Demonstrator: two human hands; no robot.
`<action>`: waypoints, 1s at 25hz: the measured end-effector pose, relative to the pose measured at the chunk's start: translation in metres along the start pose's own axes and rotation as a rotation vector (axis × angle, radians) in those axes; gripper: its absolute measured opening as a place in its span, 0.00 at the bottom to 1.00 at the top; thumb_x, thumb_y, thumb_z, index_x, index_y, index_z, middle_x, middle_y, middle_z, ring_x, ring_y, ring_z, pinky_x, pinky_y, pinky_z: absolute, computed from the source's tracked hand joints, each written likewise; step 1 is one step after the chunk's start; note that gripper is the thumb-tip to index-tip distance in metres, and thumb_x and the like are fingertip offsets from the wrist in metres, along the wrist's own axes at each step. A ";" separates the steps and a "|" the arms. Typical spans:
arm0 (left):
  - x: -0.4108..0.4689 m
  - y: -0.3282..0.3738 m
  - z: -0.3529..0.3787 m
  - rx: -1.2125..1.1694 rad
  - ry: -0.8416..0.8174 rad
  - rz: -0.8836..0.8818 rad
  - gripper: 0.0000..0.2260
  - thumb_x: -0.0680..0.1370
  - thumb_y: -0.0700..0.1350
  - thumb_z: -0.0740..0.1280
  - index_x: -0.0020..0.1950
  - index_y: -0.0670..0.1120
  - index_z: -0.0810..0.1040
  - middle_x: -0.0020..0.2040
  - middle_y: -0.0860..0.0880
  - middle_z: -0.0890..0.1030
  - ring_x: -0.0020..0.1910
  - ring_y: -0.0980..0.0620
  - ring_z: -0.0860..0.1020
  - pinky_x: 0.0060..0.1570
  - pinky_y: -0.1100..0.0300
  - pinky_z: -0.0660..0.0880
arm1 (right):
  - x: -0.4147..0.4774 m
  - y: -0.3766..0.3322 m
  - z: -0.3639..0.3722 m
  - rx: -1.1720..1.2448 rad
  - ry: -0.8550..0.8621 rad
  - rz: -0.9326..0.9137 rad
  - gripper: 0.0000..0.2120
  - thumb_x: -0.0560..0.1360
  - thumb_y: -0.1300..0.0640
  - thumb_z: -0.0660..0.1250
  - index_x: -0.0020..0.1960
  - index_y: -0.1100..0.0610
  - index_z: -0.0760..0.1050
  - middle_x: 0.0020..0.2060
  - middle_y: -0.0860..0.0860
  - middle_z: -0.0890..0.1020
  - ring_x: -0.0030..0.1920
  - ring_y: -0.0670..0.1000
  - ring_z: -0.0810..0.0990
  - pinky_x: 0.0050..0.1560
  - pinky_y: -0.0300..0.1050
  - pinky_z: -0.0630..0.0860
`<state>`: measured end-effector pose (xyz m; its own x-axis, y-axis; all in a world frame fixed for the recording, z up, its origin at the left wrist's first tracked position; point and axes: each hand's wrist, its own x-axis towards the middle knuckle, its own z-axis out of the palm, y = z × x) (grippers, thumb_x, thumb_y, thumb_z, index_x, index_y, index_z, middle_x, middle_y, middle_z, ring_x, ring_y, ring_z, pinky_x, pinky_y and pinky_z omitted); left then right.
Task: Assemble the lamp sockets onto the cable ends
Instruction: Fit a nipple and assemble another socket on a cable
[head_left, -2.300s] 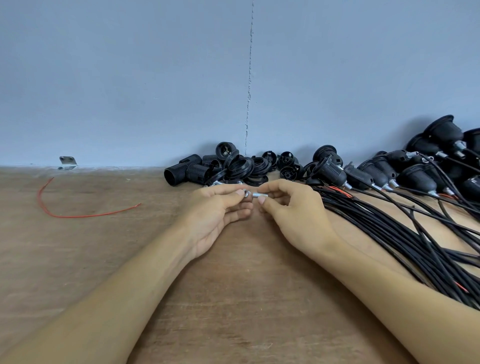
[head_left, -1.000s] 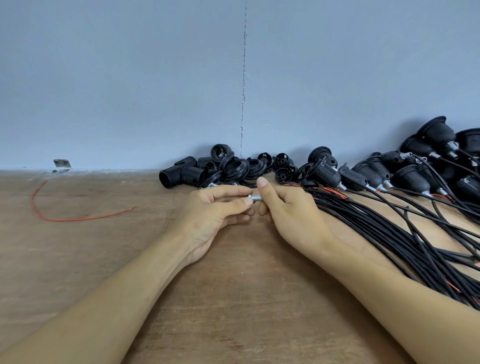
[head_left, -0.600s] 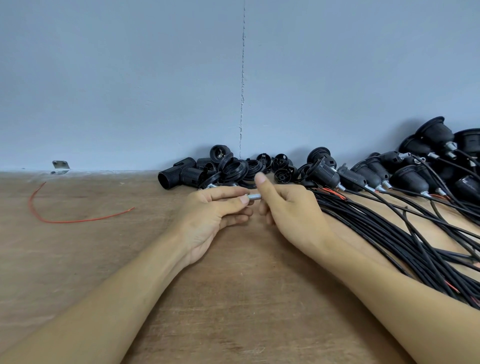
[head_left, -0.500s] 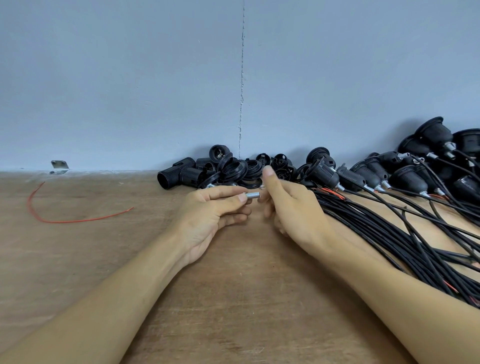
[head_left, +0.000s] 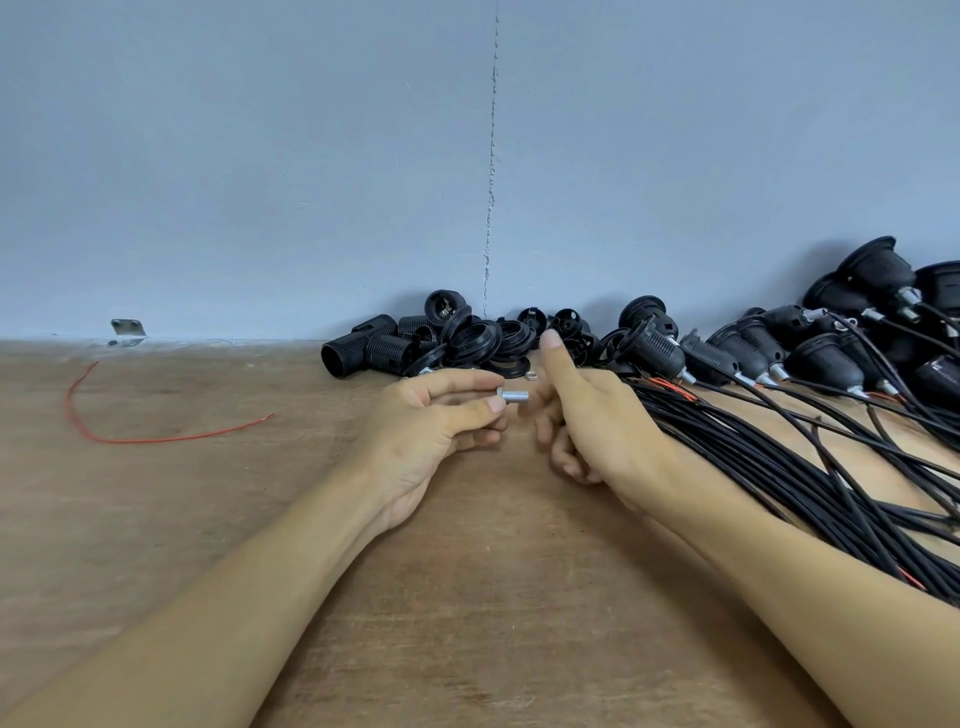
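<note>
My left hand (head_left: 434, 421) pinches a small silver threaded tube (head_left: 513, 399) between thumb and fingertips, just above the wooden table (head_left: 467, 597). My right hand (head_left: 597, 415) hovers right beside it, apart from the tube, holding nothing, its thumb raised toward the pile of loose black socket parts (head_left: 441, 343) at the wall. A small metal nut (head_left: 530, 374) lies on the table behind the tube. A thick bundle of black cables (head_left: 810, 467) runs under my right forearm to finished sockets (head_left: 826, 358) on the right.
A loose red wire (head_left: 156, 436) lies on the table at the left. A small metal bracket (head_left: 127, 328) sits at the wall's foot on the far left. The grey wall (head_left: 467, 156) closes off the back of the table.
My right hand has let go of the silver tube and drawn slightly right, its thumb lifting. The left hand keeps the tube pinched in about the same spot.
</note>
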<state>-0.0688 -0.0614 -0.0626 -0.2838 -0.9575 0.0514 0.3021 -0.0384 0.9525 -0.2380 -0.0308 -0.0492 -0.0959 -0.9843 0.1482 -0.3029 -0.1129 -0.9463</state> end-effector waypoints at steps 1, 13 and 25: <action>0.000 0.000 0.000 0.002 0.000 0.003 0.09 0.72 0.31 0.73 0.48 0.41 0.86 0.43 0.41 0.86 0.38 0.50 0.85 0.39 0.61 0.82 | 0.000 -0.001 -0.001 0.012 -0.013 -0.026 0.23 0.79 0.37 0.62 0.45 0.58 0.78 0.31 0.54 0.78 0.21 0.49 0.71 0.19 0.36 0.63; -0.015 -0.003 0.015 0.567 0.089 0.446 0.20 0.74 0.36 0.76 0.55 0.60 0.80 0.46 0.61 0.87 0.44 0.60 0.84 0.46 0.70 0.77 | 0.003 0.001 -0.003 0.120 -0.106 0.110 0.23 0.82 0.41 0.59 0.39 0.58 0.73 0.24 0.50 0.73 0.18 0.48 0.66 0.18 0.34 0.59; -0.017 -0.005 0.016 0.692 0.139 0.565 0.21 0.74 0.36 0.75 0.57 0.60 0.78 0.46 0.65 0.85 0.44 0.64 0.82 0.44 0.73 0.74 | 0.003 -0.004 -0.010 0.204 -0.186 0.153 0.18 0.82 0.45 0.62 0.46 0.60 0.75 0.32 0.53 0.77 0.22 0.49 0.68 0.19 0.36 0.61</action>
<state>-0.0803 -0.0400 -0.0630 -0.1334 -0.8091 0.5723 -0.2647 0.5855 0.7662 -0.2461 -0.0324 -0.0420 0.0553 -0.9978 -0.0374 -0.1000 0.0318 -0.9945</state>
